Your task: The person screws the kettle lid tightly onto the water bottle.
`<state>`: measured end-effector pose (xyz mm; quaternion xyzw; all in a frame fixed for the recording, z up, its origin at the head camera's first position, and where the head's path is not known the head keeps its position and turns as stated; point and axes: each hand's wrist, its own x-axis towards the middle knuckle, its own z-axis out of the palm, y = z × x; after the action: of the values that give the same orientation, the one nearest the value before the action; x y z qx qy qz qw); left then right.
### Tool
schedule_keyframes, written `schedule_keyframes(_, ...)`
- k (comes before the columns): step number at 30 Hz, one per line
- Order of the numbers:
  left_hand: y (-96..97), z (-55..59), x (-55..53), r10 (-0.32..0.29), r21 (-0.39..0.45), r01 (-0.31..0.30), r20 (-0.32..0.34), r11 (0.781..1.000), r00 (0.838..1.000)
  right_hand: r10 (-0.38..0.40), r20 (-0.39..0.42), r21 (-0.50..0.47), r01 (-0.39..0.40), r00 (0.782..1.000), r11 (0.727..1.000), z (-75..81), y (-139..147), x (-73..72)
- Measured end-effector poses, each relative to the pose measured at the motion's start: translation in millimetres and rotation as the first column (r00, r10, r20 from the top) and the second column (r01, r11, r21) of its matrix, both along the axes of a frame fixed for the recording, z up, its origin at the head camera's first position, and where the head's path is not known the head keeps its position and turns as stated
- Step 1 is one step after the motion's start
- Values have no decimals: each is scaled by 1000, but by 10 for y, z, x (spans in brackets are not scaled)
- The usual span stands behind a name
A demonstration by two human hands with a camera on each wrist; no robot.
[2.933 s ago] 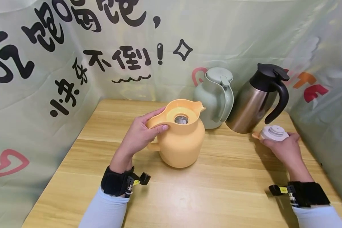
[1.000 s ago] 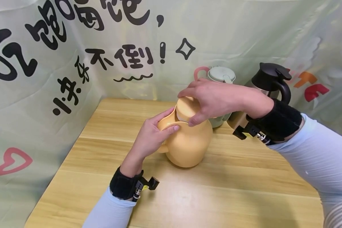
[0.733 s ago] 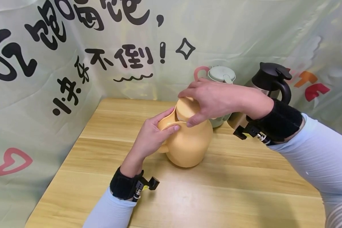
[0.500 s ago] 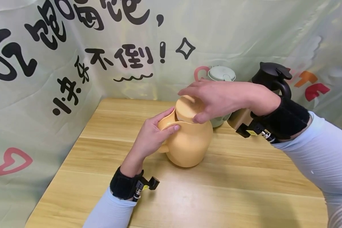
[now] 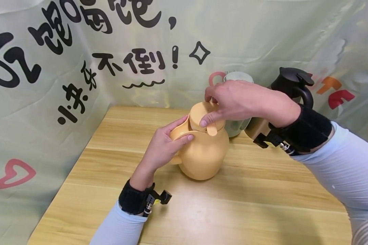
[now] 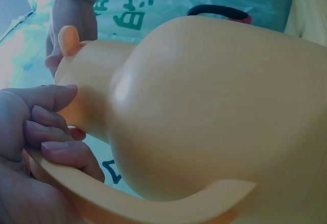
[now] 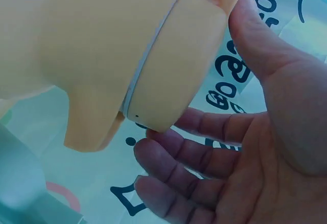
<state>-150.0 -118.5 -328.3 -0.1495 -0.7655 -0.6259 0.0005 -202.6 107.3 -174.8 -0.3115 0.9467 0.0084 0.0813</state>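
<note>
A yellow-orange thermos jug stands upright on the wooden table. Its round lid sits in the mouth, lever tab pointing to the near side. My left hand grips the upper handle end and rim; in the left wrist view its fingers curl round the handle. From above, my right hand holds the lid between thumb and fingers. The right wrist view shows the thumb beside the lever and fingertips at the opposite edge of the lid.
Behind the right hand stands a pale green jug, partly hidden. To its right is a steel jug with a black top, its body mostly covered by my right arm. A printed cloth hangs behind the table.
My right hand has brought the lid from the table's right side onto the jug mouth. Since then the lid's lever has turned from the right toward the near side, and my thumb has shifted left.
</note>
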Motion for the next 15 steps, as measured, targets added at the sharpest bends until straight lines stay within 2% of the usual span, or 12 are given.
schedule_keyframes(5,-2,-4,-3,-4,2,4,-1,1000,1000,143,90,-109,-133,986,985,-22,5,-17)
schedule_keyframes(8,-4,-8,-4,-4,1,4,0,1000,1000,201,89,-132,-189,975,973,-45,-18,-19)
schedule_keyframes(11,-2,-9,-1,1,-3,-1,2,1000,1000,188,35,-126,-182,982,975,-58,-37,-19)
schedule_keyframes(15,9,-1,5,3,-10,-3,-1,1000,1000,100,-2,-106,-100,995,989,-55,-24,-26)
